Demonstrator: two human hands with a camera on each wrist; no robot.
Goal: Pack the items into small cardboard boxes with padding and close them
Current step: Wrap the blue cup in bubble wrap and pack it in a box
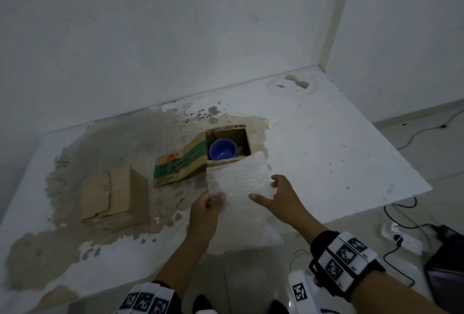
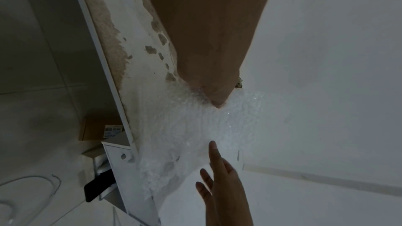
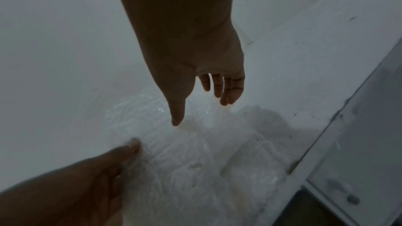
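Left hand pinches the bubble wrap edge; right hand fingers spread, resting on it. Light, limp sheet; I hold both edges.

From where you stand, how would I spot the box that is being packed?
Start at the white table with the big brown worn patch. Near the patch's far edge stands an open cardboard box with a green printed side. Unlike the plain brown flattened cardboard to its left, it holds a blue cup, and the bubble wrap touches its near rim.
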